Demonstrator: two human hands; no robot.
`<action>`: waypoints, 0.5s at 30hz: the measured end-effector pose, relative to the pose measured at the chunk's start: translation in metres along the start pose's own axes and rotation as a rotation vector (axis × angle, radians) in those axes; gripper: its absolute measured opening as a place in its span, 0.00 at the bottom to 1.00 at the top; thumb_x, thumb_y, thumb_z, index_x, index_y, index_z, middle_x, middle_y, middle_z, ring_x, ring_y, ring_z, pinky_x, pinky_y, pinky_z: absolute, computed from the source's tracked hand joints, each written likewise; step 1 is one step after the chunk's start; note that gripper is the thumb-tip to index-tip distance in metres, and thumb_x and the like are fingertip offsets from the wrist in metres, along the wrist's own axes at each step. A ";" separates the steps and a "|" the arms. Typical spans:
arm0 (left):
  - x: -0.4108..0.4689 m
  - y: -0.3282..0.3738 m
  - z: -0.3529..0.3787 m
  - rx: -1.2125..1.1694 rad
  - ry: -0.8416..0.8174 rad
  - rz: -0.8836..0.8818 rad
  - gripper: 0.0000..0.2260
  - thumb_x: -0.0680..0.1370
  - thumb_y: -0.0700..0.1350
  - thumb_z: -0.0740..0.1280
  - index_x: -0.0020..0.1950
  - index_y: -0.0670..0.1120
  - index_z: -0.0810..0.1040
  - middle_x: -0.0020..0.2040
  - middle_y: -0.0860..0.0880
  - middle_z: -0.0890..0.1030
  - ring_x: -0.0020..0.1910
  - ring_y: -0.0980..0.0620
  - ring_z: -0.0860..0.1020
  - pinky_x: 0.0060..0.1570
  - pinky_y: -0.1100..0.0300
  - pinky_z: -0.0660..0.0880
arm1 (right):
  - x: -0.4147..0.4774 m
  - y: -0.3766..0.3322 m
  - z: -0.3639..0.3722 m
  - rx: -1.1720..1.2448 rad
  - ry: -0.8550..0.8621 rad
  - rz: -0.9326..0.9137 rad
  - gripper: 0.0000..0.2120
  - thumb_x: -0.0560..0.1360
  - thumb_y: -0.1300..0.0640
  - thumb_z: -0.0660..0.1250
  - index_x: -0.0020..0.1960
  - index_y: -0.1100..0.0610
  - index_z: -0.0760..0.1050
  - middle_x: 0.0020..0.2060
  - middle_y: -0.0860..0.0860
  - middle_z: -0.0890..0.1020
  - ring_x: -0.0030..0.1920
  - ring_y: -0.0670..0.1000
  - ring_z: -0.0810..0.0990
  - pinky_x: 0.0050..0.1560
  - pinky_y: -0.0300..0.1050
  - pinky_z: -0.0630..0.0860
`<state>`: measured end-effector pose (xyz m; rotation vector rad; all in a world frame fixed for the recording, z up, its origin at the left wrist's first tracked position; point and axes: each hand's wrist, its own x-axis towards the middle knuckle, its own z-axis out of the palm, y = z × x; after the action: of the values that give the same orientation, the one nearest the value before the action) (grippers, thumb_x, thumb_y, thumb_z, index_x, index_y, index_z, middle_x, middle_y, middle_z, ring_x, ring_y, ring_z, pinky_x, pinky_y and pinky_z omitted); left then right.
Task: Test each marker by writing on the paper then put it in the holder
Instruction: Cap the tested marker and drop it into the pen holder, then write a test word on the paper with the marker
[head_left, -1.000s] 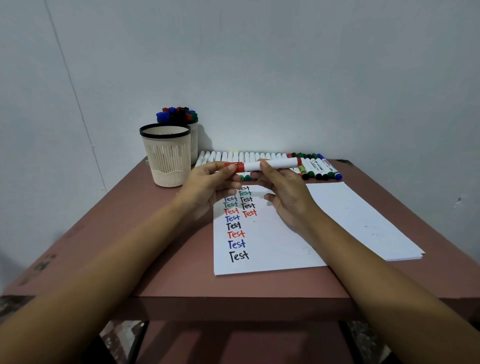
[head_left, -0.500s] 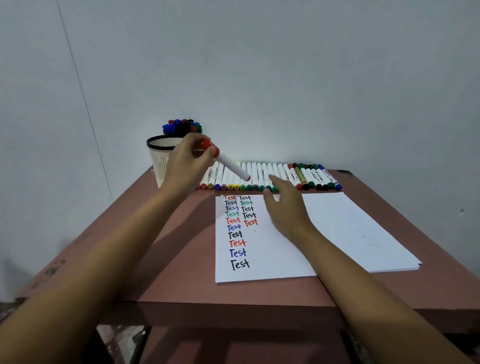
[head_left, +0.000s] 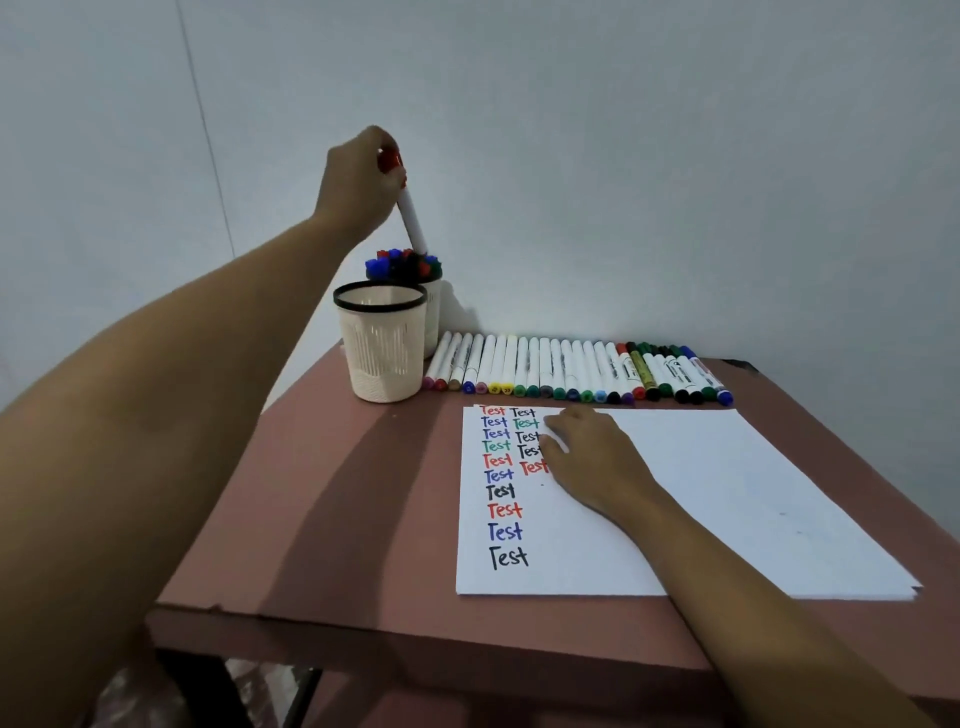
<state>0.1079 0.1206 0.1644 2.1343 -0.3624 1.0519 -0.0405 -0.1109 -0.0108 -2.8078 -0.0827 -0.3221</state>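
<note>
Marker (head_left: 411, 221), white cylindrical barrel with red cap, gripped at the cap end by the left hand (head_left: 358, 182); it is tilted, lower end at the coloured caps crowding the rear holder (head_left: 434, 312), behind the front holder (head_left: 382, 364) of ribbed cream plastic with a black rim. Right hand (head_left: 592, 457) lies flat, fingers relaxed, on white paper (head_left: 717, 493) lettered "Test" in red, blue, green and black. Marker row (head_left: 571, 371) lies on the matte reddish-brown bench (head_left: 311, 519).

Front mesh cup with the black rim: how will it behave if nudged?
Probably light: the front cup looks like thin slotted plastic, and nothing shows inside its rim. It tapers to a narrower base, so a push near the rim may tip it rather than slide it.
</note>
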 end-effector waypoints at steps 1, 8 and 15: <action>0.002 -0.003 0.001 0.015 -0.012 0.001 0.10 0.77 0.38 0.62 0.57 0.39 0.75 0.54 0.41 0.79 0.44 0.54 0.73 0.30 0.76 0.65 | 0.000 0.000 0.000 -0.003 -0.001 0.000 0.20 0.81 0.51 0.56 0.70 0.56 0.70 0.70 0.53 0.69 0.70 0.53 0.66 0.67 0.45 0.63; 0.011 -0.019 0.013 0.148 -0.132 0.031 0.10 0.77 0.37 0.62 0.55 0.39 0.78 0.51 0.40 0.80 0.45 0.46 0.76 0.36 0.67 0.69 | 0.002 0.002 0.002 -0.004 0.011 -0.002 0.20 0.81 0.50 0.56 0.70 0.55 0.69 0.69 0.52 0.70 0.68 0.53 0.67 0.67 0.45 0.65; 0.005 -0.038 0.032 0.203 -0.256 -0.057 0.07 0.77 0.37 0.60 0.49 0.47 0.75 0.40 0.49 0.74 0.40 0.46 0.74 0.38 0.60 0.70 | 0.002 0.000 0.002 -0.027 0.012 -0.005 0.20 0.81 0.50 0.55 0.71 0.54 0.68 0.69 0.51 0.70 0.68 0.52 0.67 0.66 0.45 0.64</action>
<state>0.1490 0.1250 0.1372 2.4556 -0.3230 0.8132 -0.0383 -0.1107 -0.0120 -2.8330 -0.0832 -0.3431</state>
